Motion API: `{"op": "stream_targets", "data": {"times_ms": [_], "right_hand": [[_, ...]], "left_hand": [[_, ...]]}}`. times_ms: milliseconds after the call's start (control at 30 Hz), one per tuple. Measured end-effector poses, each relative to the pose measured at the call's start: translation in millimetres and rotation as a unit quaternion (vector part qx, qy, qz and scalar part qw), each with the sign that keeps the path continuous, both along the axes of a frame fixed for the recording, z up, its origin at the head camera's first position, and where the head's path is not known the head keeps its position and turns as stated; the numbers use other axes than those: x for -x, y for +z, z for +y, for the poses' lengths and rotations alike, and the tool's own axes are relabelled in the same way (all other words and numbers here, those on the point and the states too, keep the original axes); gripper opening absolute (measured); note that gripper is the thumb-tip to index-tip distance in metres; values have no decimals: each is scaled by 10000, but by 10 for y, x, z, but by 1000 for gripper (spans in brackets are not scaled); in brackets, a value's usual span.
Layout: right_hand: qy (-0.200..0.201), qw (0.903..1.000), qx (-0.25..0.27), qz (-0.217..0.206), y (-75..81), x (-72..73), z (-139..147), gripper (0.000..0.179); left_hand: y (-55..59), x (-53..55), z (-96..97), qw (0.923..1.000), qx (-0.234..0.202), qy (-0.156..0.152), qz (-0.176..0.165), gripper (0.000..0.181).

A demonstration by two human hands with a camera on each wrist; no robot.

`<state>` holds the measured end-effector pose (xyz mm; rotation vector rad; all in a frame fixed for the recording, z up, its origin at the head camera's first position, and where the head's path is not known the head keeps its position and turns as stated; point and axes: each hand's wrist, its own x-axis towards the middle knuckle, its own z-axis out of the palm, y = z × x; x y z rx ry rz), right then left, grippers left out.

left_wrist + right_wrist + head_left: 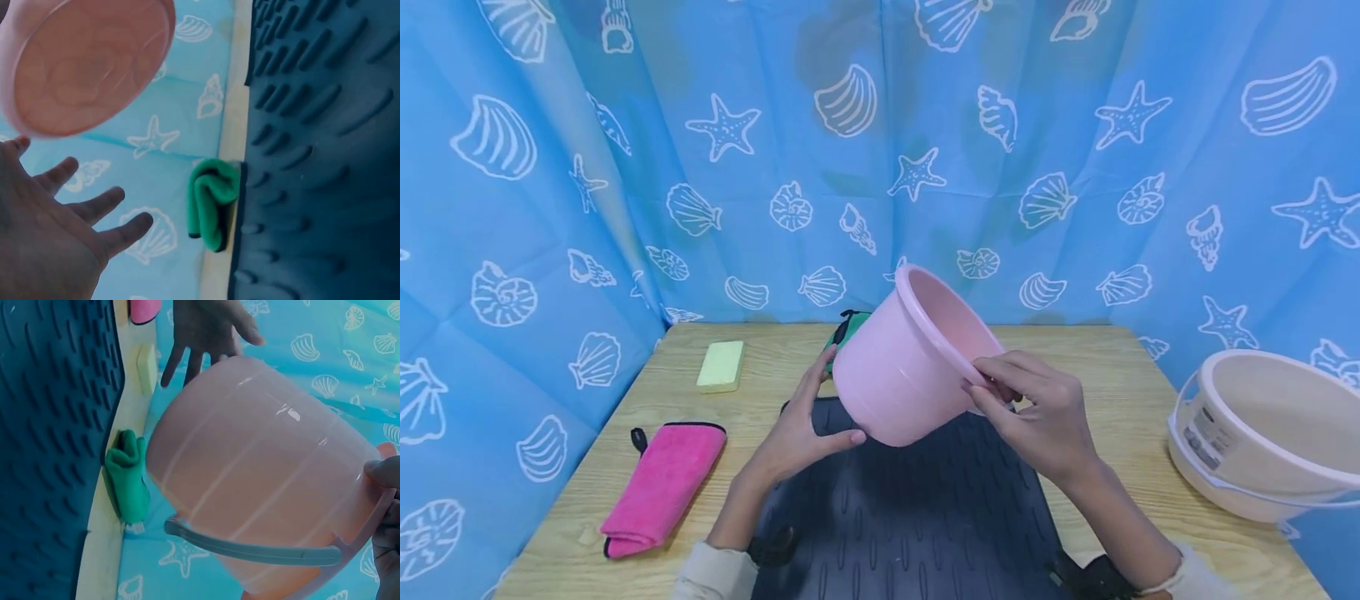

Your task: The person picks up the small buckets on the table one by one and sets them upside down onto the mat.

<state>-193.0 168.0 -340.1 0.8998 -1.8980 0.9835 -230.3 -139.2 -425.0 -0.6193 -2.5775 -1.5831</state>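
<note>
A pink bucket (891, 367) is held up over the black ribbed mat (917, 525), tilted with its mouth toward the upper right. My right hand (1037, 408) pinches its rim between thumb and fingers. Beside the bucket's base, my left hand (797, 442) has its fingers spread and straight. In the left wrist view the round underside of the bucket (94, 69) shows just above the left fingertips. The right wrist view shows a grey handle (262, 550) hanging along the bucket's side.
A folded green cloth (212, 203) lies at the mat's far edge, partly behind the bucket in the head view. On the left are a pale yellow sponge (720, 367) and a folded pink cloth (666, 487). A white bucket (1232, 433) stands at the right. A blue curtain (917, 225) surrounds the table.
</note>
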Motion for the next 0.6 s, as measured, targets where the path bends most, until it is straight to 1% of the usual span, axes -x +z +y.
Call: {"op": "stream_targets", "data": {"times_ms": [100, 167, 200, 267, 333, 400, 467, 500, 600], "right_hand": [[-41, 9998, 132, -157, -21, -5, -63, 27], [-46, 9993, 233, -282, -25, -11, -103, 26], [-14, 9990, 303, -337, -27, -17, -123, 27], [36, 9982, 436, -421, -31, -31, -162, 27], [93, 9975, 541, -435, -32, -49, -201, 28], [146, 9971, 617, -409, -30, -62, -236, 28], [190, 9968, 670, -405, -25, -64, -264, 29], [221, 9965, 696, -396, -21, -60, -276, 29], [248, 9955, 740, -532, -13, -47, -306, 29]], "left_hand": [[-36, 27, 10, 9982, -528, -266, 0, 118], [-58, 57, 11, 9941, -983, -455, -12, 122], [-76, 76, 8, 9907, -1227, -585, -15, 123], [-117, 114, -1, 9805, -1738, -917, -17, 126], [-157, 141, -8, 9667, -2222, -1266, -80, 129], [-189, 155, -6, 9525, -2635, -1525, -93, 130], [-200, 156, 7, 9433, -2928, -1565, -72, 129], [-198, 154, 17, 9395, -3061, -1534, -70, 127], [-161, 138, 47, 9328, -3365, -1288, -64, 122]]}}
